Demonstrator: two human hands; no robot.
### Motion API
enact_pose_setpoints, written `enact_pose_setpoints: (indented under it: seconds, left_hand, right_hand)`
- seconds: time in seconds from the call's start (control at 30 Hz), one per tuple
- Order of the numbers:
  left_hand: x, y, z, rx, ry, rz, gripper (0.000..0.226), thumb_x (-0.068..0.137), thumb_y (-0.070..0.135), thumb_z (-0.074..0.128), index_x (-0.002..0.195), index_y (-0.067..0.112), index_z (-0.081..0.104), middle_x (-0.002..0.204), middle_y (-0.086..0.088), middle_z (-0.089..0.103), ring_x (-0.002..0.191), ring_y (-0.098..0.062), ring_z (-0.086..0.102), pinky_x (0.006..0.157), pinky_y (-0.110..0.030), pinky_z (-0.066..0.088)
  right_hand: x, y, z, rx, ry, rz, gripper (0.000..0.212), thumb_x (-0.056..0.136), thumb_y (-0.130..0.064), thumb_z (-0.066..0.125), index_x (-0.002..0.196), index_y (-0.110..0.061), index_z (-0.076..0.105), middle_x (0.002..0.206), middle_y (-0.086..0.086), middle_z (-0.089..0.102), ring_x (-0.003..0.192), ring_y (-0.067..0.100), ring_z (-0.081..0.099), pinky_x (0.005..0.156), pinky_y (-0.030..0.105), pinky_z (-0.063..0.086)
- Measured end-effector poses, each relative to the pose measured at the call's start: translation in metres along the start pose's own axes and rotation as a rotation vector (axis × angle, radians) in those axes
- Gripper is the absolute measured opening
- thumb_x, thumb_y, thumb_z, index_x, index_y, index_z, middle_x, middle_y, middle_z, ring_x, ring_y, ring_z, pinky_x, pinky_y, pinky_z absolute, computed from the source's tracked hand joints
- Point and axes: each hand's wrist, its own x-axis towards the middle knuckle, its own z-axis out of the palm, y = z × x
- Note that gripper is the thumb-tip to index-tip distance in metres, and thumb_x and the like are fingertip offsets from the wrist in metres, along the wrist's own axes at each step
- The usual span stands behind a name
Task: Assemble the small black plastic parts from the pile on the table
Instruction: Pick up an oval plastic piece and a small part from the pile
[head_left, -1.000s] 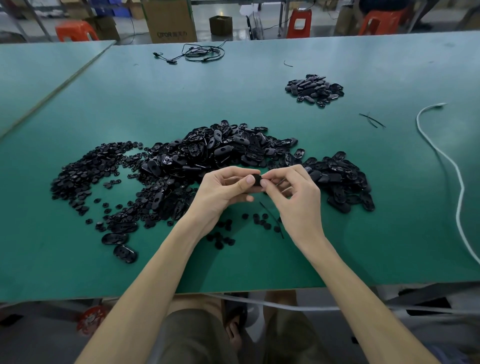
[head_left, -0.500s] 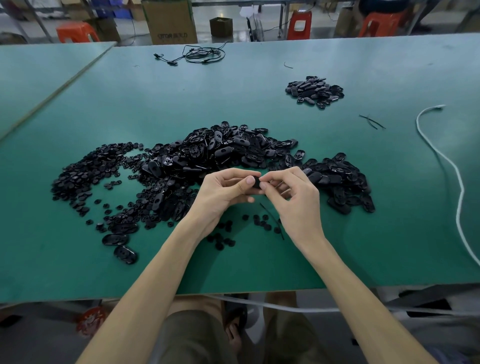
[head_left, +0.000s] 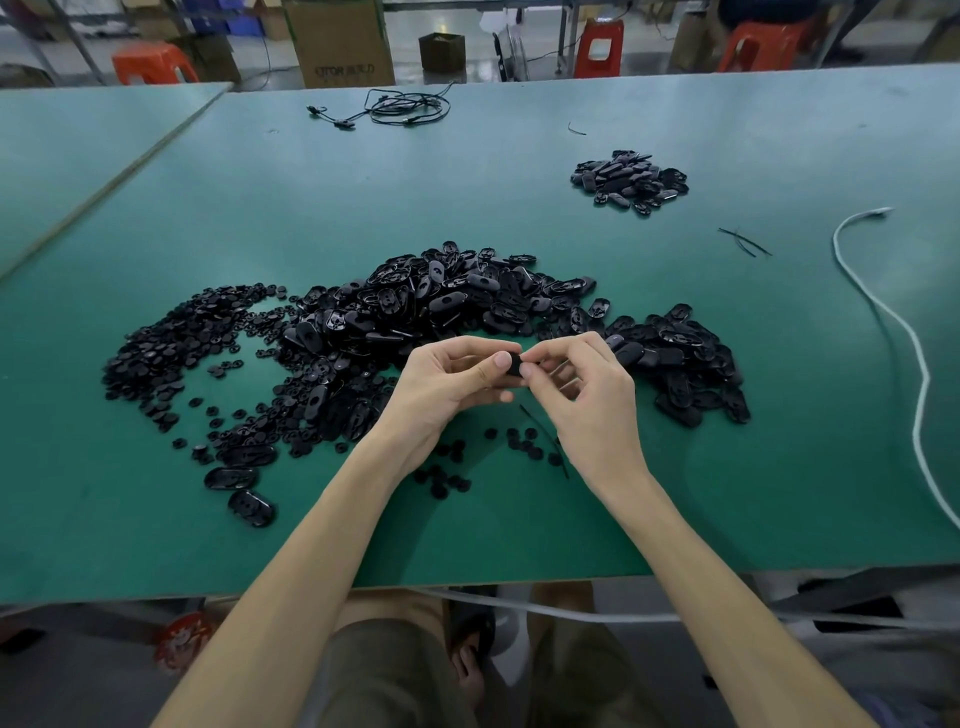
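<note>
left hand (head_left: 447, 387), right hand (head_left: 589, 397): fingers pinch 1 black part (head_left: 514, 364) | pile (head_left: 441, 304) just behind | table (head_left: 753, 493) edge under forearms

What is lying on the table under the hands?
Small round black parts and a thin black strip lie on the green table below the left hand and right hand. Whatever lies directly beneath the palms is covered.

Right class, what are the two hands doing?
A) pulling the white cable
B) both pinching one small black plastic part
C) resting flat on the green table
B: the left hand and right hand both pinch the small black plastic part between their fingertips.
</note>
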Motion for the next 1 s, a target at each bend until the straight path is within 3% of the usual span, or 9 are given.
enact_pose_setpoints:
  seconds: [0.77, 0.93, 1.0]
  left_hand:
    - [0.0010, -0.0004, -0.0022, -0.005, -0.005, -0.014, 0.022, 0.099, 0.014, 0.067, 0.117, 0.002, 0.074, 0.108, -0.019, 0.078, 0.098, -0.026, 0.077, 0.080, -0.026, 0.061]
    - [0.0012, -0.0007, -0.0023, -0.021, 0.001, -0.015, 0.024, 0.100, 0.013, 0.066, 0.119, 0.000, 0.073, 0.110, -0.020, 0.077, 0.099, -0.027, 0.077, 0.080, -0.026, 0.061]
    - [0.0010, -0.0006, -0.0030, -0.034, 0.010, -0.016, 0.024, 0.101, 0.013, 0.066, 0.119, -0.001, 0.072, 0.110, -0.020, 0.077, 0.099, -0.027, 0.077, 0.080, -0.026, 0.062]
  right_hand:
    - [0.0016, -0.0009, 0.0013, 0.040, -0.003, 0.022, 0.010, 0.094, -0.011, 0.077, 0.096, -0.020, 0.074, 0.097, -0.011, 0.060, 0.079, 0.003, 0.062, 0.070, 0.013, 0.049]
    - [0.0021, 0.0010, 0.0014, 0.067, -0.004, 0.043, 0.008, 0.095, -0.014, 0.075, 0.098, -0.022, 0.073, 0.099, -0.011, 0.060, 0.081, 0.014, 0.065, 0.075, 0.040, 0.061]
    - [0.0019, 0.0016, 0.0014, 0.077, -0.001, 0.044, 0.010, 0.096, -0.015, 0.075, 0.098, -0.024, 0.072, 0.099, -0.011, 0.060, 0.083, 0.015, 0.066, 0.075, 0.044, 0.060]
